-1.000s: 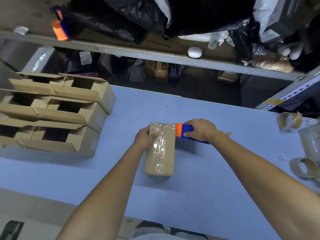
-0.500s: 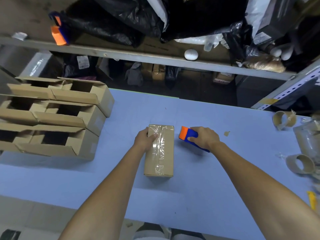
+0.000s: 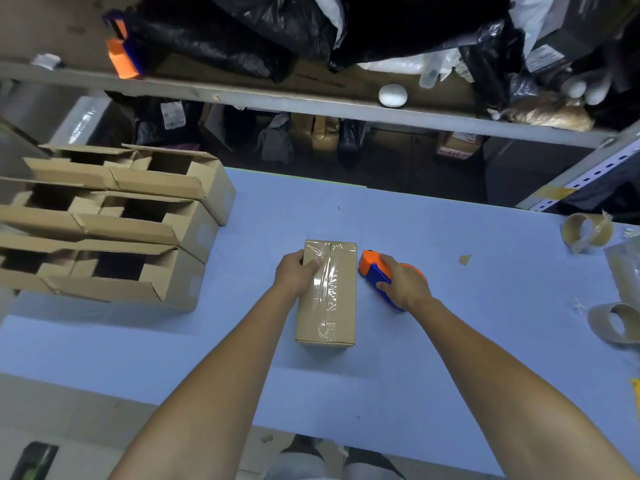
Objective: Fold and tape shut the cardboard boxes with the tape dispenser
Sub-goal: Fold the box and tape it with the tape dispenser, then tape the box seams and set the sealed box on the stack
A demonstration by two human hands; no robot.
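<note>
Curled fingers of the right hand point(image 3: 403, 284) grasp the orange and blue tape dispenser point(image 3: 375, 275), which sits just to the right of the closed cardboard box point(image 3: 341, 306), its orange nose close to the box's far right corner. Whether the nose touches the box wall is hard to tell from this angle.

On the box's far left corner, the left hand point(image 3: 298, 273) grips the edge, with the thumb lying on top over the tape strip point(image 3: 327, 292). That clear, wrinkled strip runs along the middle seam of the box, from its far end to its near end. The box lies flat on the blue table point(image 3: 450, 358).

Well to the left of the box stand three open cardboard boxes point(image 3: 145, 220) in a row, flaps spread. Far to the right of the box lie two bare tape cores point(image 3: 585, 232), and a small scrap of tape point(image 3: 464, 259) lies nearer on that side. Beyond the box runs a grey shelf point(image 3: 277, 98), with a second orange dispenser point(image 3: 121, 60) on it to the left and a white rounded object point(image 3: 392, 95) further right.
</note>
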